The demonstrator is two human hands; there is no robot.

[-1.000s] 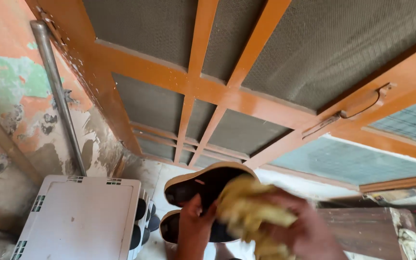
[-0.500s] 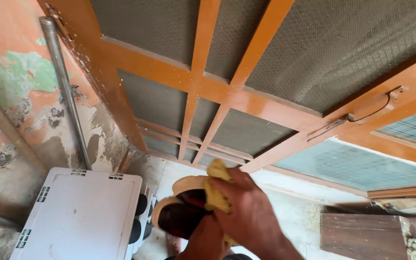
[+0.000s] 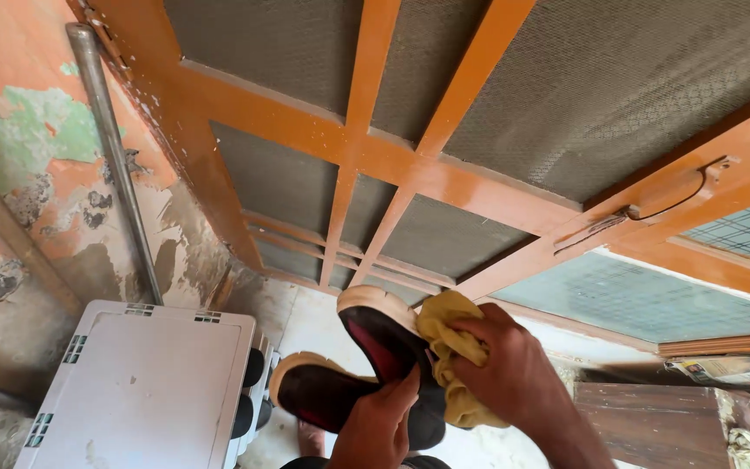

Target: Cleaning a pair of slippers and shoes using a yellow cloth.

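Note:
My left hand point(image 3: 379, 421) grips a pair of dark slip-on sandals point(image 3: 366, 369) with tan soles, held one against the other above the floor. The upper sandal tilts up and shows a reddish insole. My right hand point(image 3: 509, 369) presses a crumpled yellow cloth point(image 3: 449, 347) against the right side of that upper sandal. Part of the cloth hangs below my right palm.
A white plastic rack point(image 3: 141, 391) with dark shoes in its side stands at lower left. An orange wooden mesh door point(image 3: 410, 165) with a handle point(image 3: 674, 191) fills the top. A metal pipe point(image 3: 115, 165) runs down the peeling wall. A dark wooden box point(image 3: 653, 421) sits at lower right.
My right hand with the cloth has slid from the top of the sandals to the right side. The upper sandal now tilts up and shows its insole.

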